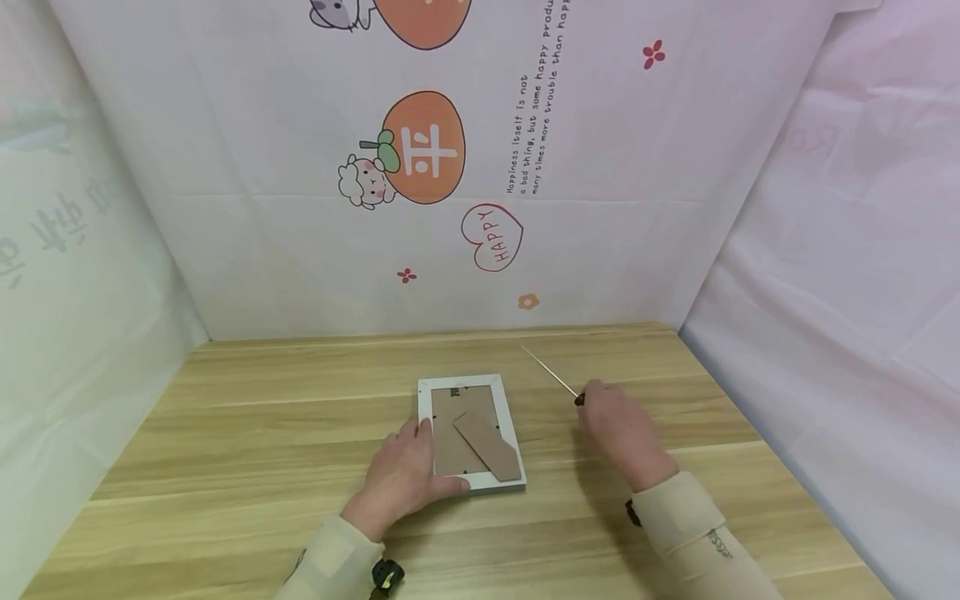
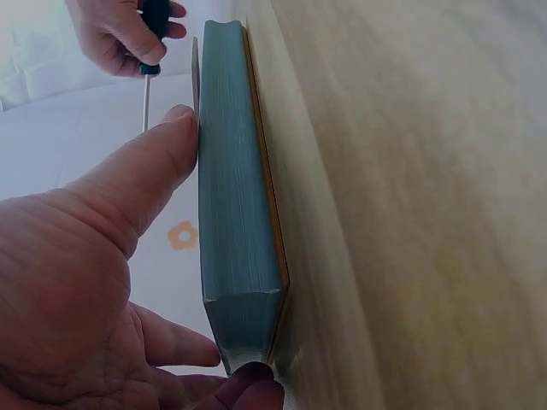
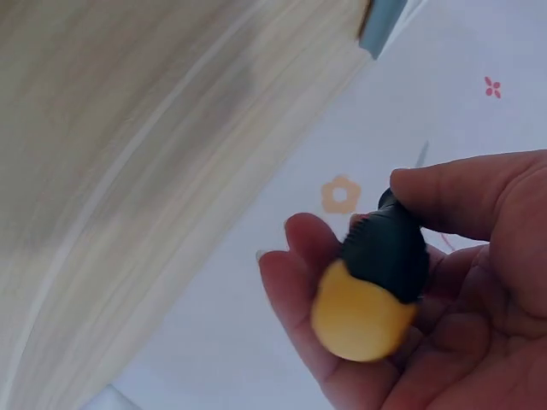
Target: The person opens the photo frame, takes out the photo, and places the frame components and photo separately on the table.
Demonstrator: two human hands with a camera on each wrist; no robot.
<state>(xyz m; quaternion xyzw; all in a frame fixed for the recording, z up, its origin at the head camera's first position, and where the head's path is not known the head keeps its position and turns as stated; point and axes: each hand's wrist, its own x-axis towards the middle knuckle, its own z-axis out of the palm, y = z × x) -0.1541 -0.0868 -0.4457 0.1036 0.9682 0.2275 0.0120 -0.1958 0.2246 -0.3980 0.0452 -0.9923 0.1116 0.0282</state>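
Observation:
A picture frame (image 1: 503, 417) lies face down on the table, its white back rim and brown backing board (image 1: 453, 442) uppermost. A brown stand leg (image 1: 491, 450) slants across the board. My left hand (image 1: 401, 475) grips the frame's near left corner, thumb on the near rim and fingers along the left side. The frame's blue-grey edge (image 2: 235, 171) fills the middle of the left wrist view. To the right of the frame, my right hand (image 1: 618, 429) holds a screwdriver (image 3: 363, 316) by its yellow and black handle above the table. Its thin metal shaft (image 1: 551, 372) points away to the far left.
The wood-grain table (image 1: 262, 417) runs back to a white printed cloth (image 1: 600, 208) hung upright behind it. White cloth also hangs at the left side (image 1: 90, 317) and the right side (image 1: 847, 317). Dark bands (image 1: 386, 575) circle the wrists.

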